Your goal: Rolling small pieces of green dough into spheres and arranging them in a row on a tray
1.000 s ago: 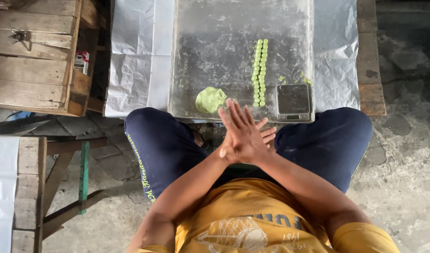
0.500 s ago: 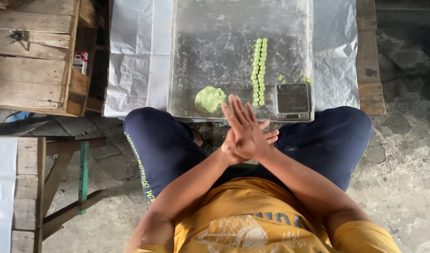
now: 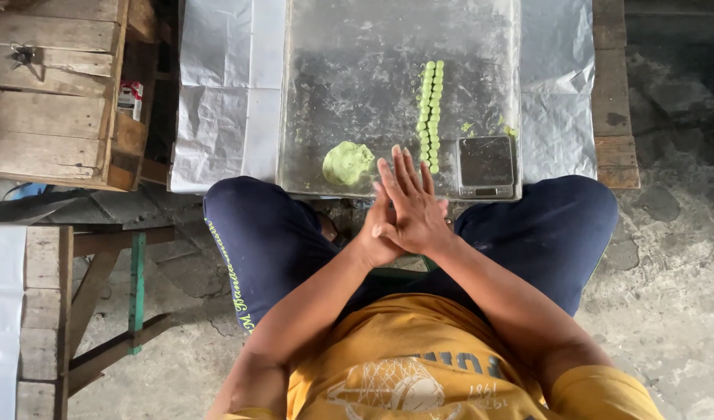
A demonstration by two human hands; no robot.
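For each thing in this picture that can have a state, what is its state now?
Right hand: flat, fingers spread, pressed on the left palm.
Left hand: under the right, mostly hidden.
Dough lump: loose on the tray, not shaped.
Dough balls: rolled, lined up in two rows.
Scale: nothing on it; display unreadable.
Tray: flat on the foil, smeared.
Foil: spread out, creased.

Pale green dough lump [image 3: 348, 162], green dough balls [image 3: 430, 117], navy trousers [image 3: 271, 233], mustard shirt [image 3: 419, 373]
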